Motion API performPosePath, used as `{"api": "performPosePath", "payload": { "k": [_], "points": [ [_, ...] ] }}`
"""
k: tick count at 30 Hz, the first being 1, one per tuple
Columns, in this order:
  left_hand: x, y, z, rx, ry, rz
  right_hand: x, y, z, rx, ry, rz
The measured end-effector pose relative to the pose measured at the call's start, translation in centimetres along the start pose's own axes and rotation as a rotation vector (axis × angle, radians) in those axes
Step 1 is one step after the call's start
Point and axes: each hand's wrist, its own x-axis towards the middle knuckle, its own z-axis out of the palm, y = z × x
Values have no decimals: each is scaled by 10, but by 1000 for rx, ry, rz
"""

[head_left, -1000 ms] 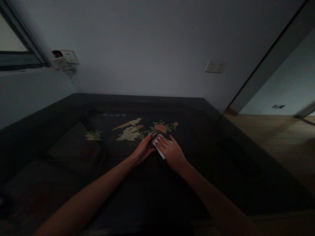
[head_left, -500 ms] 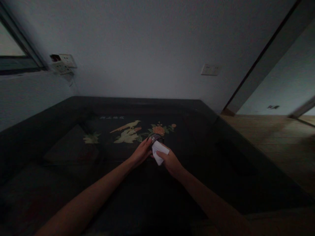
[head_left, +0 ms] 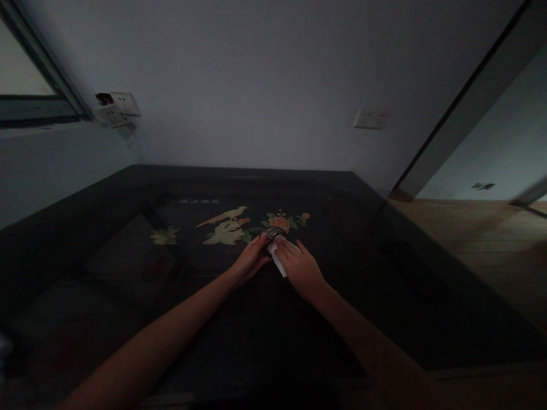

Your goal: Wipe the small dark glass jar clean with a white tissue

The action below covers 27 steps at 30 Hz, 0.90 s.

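In the head view, my left hand (head_left: 252,255) is closed around the left side of a small dark, shiny, rounded object (head_left: 274,232). The dim light hides what kind of object it is. My right hand (head_left: 300,266) presses a folded white tissue (head_left: 279,264) against the near right side of that object, its fingers lying over the tissue. Both hands are together above the middle of a dark glossy table (head_left: 342,228), just in front of the flower picture on its top. Part of the tissue sticks out below my right fingers.
A bird picture (head_left: 226,230) and a flower picture (head_left: 280,222) decorate the tabletop. A dark elongated shape (head_left: 412,270) lies on the right side. Behind stands a pale wall with a socket (head_left: 370,119); more sockets (head_left: 117,108) sit near the window at left.
My right hand has turned over, palm down, and its fingers now cover most of the tissue on the dark object. My left hand keeps its hold. The view has shifted slightly.
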Motion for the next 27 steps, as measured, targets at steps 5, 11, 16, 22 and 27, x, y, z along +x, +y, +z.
{"api": "performPosePath", "payload": {
  "k": [5,11,16,22,27],
  "points": [
    [-1,1,1,-9,28,-9,2,-3,2,-145,28,-25],
    [-1,0,1,-12,31,-9,2,-13,13,-90,43,83],
    [1,-4,-3,6,18,14,2,-20,23,342,137,191],
    [2,-6,-3,60,18,18,7,-13,29,1046,262,342],
    [3,-6,-4,54,4,29,7,-13,25,905,218,260]
  ]
}}
